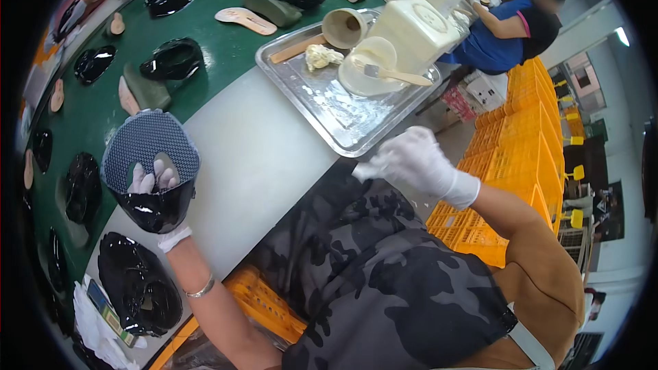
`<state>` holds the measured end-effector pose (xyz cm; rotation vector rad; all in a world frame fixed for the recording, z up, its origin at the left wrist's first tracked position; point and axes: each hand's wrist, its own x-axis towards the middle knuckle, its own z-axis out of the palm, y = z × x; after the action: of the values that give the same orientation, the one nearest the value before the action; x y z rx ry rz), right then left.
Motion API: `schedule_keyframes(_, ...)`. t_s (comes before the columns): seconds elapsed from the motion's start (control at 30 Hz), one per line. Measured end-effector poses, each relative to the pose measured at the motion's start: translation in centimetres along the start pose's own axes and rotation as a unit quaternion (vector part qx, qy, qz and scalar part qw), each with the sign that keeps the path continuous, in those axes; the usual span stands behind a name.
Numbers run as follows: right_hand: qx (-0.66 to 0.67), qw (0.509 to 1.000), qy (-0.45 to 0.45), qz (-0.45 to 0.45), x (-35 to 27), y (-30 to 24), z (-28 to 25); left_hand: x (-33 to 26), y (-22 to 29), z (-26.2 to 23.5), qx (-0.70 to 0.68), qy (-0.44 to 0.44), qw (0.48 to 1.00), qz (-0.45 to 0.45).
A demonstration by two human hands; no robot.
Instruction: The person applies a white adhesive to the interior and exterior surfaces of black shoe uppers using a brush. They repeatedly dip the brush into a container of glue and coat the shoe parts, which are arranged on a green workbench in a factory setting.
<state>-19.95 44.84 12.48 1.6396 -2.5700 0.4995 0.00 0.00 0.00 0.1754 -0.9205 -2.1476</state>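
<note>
My left hand (pixel 156 185), in a white glove, is pushed inside a glossy black shoe upper (pixel 152 168) with a blue-grey mesh lining, holding it up over the white work board (pixel 260 157). My right hand (pixel 415 161), also gloved, hangs curled above the table's near edge, just off the corner of a metal tray (pixel 329 113); whether anything small is pinched in it I cannot tell. On the tray lie a cream glue bowl (pixel 367 72) with a brush (pixel 391 74) across it, a tipped cup (pixel 344 27) and a wooden stick (pixel 296 49).
A green conveyor belt (pixel 219 34) carries several black uppers, green lasts and pink insoles. More black uppers (pixel 137 288) are piled at lower left. Cream plastic jugs (pixel 418 24) stand behind the tray. Another person in blue (pixel 510 27) works at far right. Orange crates (pixel 521 157) are stacked right.
</note>
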Motion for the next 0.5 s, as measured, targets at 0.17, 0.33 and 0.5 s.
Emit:
schedule_keyframes(0.17,0.167,0.92,0.252,0.251,-5.5,10.2,-2.6,-1.1,-2.6,3.6,-0.028,0.113,0.989,-0.087)
schedule_keyframes(0.33,-0.034,0.917,0.32,0.234,-3.0,17.2,-1.8,-2.5,-3.0,7.6,0.003,0.115,0.988,-0.103)
schedule_keyframes(0.5,0.003,0.954,0.173,0.244,-1.0,17.2,0.8,-3.2,-2.6,9.5,0.015,0.082,0.991,-0.102)
